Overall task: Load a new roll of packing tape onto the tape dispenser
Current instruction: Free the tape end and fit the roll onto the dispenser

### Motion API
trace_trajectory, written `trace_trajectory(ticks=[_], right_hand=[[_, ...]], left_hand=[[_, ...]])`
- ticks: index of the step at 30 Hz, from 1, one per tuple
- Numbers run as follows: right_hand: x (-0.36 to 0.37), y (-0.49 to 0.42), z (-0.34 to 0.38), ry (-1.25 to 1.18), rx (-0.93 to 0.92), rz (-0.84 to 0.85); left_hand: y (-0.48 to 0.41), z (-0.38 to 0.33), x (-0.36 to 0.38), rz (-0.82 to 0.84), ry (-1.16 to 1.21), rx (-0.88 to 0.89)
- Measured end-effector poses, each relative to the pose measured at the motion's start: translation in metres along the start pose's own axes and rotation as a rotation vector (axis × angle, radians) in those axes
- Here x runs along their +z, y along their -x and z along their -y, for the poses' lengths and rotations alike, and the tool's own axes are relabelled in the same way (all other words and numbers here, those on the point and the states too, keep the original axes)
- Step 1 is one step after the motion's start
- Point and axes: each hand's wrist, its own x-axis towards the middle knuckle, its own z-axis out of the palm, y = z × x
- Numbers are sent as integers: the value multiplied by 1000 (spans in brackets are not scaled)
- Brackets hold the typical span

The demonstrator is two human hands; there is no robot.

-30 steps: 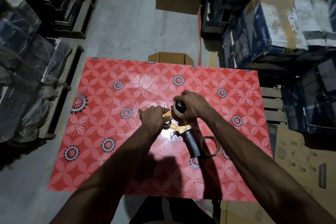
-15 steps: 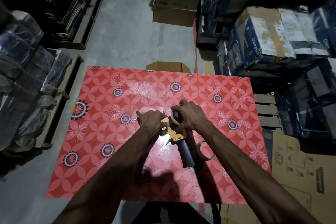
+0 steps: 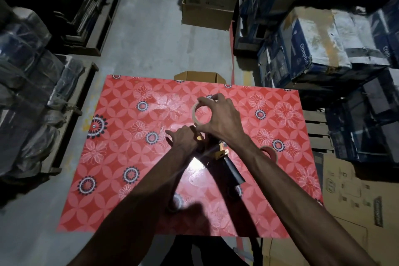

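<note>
Tape ring [image 3: 193,113] pinched by right hand [image 3: 224,121], mid-table.

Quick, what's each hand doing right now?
Left hand: grips the dispenser.
Right hand: holds a tape ring by its rim.

Dim warehouse, grey concrete floor [image 3: 149,34], red floral tabletop [image 3: 121,157], stacked cardboard boxes [image 3: 209,0]
</note>
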Motion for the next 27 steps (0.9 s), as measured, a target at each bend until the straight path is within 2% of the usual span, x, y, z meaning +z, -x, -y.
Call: trace_trajectory(ticks=[2, 5, 7, 9, 12, 14, 16, 18, 21, 24, 27], right_hand=[[-12, -3, 2, -220, 76, -23], [-23, 7, -3, -575, 212, -2], [-29, 22, -1, -851, 318, -14], [-39, 39, 4, -1061, 394, 5], [-54, 67, 12, -1159, 374, 22], [-63, 86, 17, -1167, 367, 28], [-67, 101, 23, -1230, 377, 45], [-69, 112, 29, -1280, 369, 79], [-65, 123, 32, -1293, 291, 114], [-65, 132, 37, -1293, 225, 126], [-63, 144, 47, -1320, 222, 99]], left_hand=[[-11, 16, 21, -28, 53, -13], [-10, 32, 41, -107, -10, 40], [11, 25, 23, -149, 87, 115], [28, 22, 2, -284, 208, 173], [61, 22, -32, -466, 622, 208], [91, 23, -59, -430, 894, 283], [121, 23, -86, -297, 1074, 407], [145, 24, -105, -198, 1015, 512], [165, 23, -116, -144, 691, 542], [171, 21, -116, -197, 562, 554], [172, 24, -113, -280, 590, 514]])
